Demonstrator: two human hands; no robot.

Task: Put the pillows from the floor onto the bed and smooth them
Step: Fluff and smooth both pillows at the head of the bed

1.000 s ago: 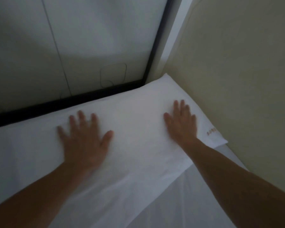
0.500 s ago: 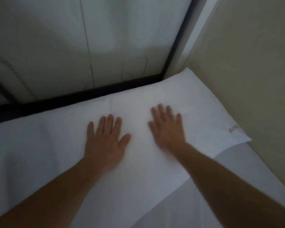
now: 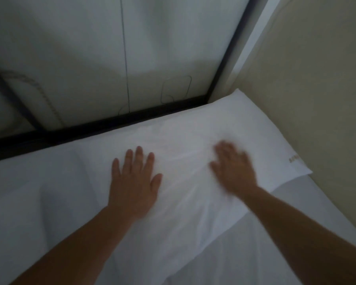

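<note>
Head view shows a white pillow [image 3: 193, 161] lying on the bed [image 3: 286, 233], its far corner tucked against the wall [image 3: 317, 79]; it looks soft, light and easily creased, best pressed with flat palms, not pinched. Left of the pillow's middle, the left hand [image 3: 133, 186] lies spread and flat on the cover, gripping nothing. Toward the pillow's wall end, the right hand [image 3: 233, 170] is blurred but seems open against the fabric, empty too.

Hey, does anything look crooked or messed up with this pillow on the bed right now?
Nothing is damaged. The pillow lies in the bed's corner with creases between the flat left hand and blurred right hand.
</note>
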